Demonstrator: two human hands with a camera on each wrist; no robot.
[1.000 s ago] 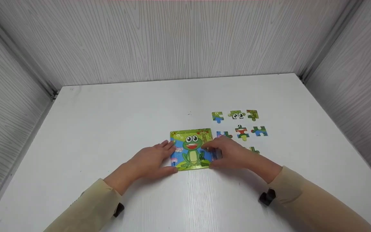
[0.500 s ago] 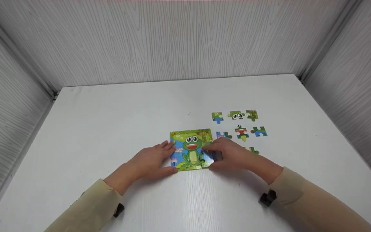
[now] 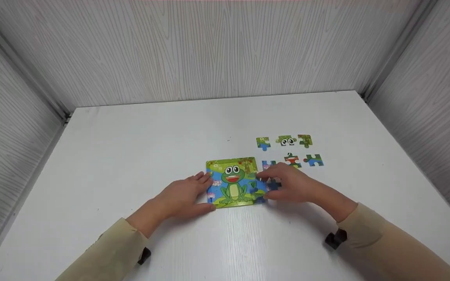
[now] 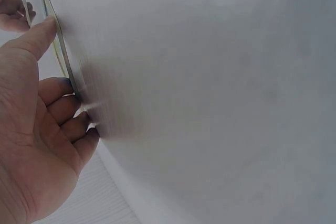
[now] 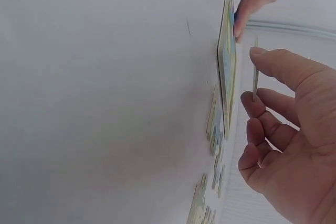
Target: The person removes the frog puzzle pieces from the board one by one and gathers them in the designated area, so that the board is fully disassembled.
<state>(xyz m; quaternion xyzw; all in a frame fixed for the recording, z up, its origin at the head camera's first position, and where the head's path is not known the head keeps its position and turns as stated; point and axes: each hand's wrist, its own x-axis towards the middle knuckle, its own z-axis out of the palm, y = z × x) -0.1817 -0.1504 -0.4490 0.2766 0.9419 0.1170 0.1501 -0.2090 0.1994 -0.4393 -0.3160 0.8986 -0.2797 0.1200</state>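
A square frog puzzle board (image 3: 233, 191) lies flat at the middle of the table. My left hand (image 3: 182, 196) rests against its left side, fingertips on the left edge and thumb at the near left corner. The thumb and fingers also touch the board's edge in the left wrist view. My right hand (image 3: 293, 183) pinches a blue and green puzzle piece (image 5: 255, 80) between thumb and index finger. In the right wrist view, the piece is raised off the board. From the head view it overlaps the board's right edge, and the fingers hide part of it.
Loose puzzle pieces lie right of the board, including one with frog eyes (image 3: 286, 141), one with a red mouth (image 3: 292, 159) and a blue one (image 3: 314, 159). My right hand partly hides others. A white panel (image 3: 217, 50) stands behind the white table (image 3: 150, 136).
My right hand has lifted the puzzle piece from the board's lower right and carried it slightly right, past the board's edge. My left hand stays at the board's left edge.
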